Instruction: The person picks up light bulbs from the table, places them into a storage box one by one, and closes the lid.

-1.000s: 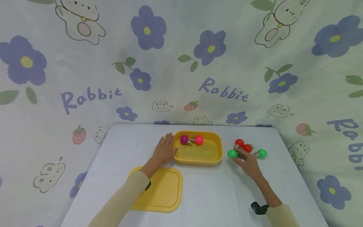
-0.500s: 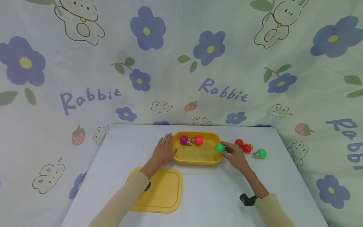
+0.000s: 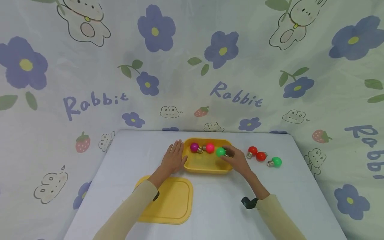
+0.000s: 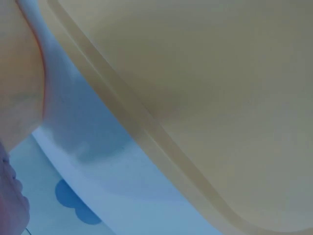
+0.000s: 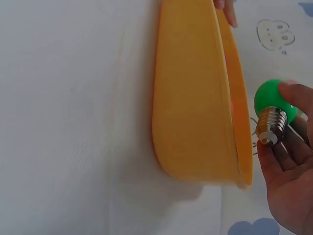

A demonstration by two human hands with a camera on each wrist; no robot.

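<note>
My right hand (image 3: 237,160) pinches a green light bulb (image 3: 220,152) by its round part, over the right half of the yellow bin (image 3: 207,171). In the right wrist view the green bulb (image 5: 271,102) is above the bin's rim, its metal screw base turned towards the camera. My left hand (image 3: 172,158) rests with straight fingers against the bin's left wall, the thumb at the rim. Inside the bin lie a purple bulb (image 3: 194,147) and a pink bulb (image 3: 210,148), their screw bases pointing at each other.
Right of the bin, two red bulbs (image 3: 261,156) and another green bulb (image 3: 276,162) lie on the white table (image 3: 222,206). A flat yellow lid (image 3: 175,200) lies in front, partly under the left forearm. A patterned cloth (image 3: 180,66) hangs behind.
My right hand has carried the green bulb leftwards from beside the red bulbs, across the bin's right rim, to above its inside. The left hand has stayed in place.
</note>
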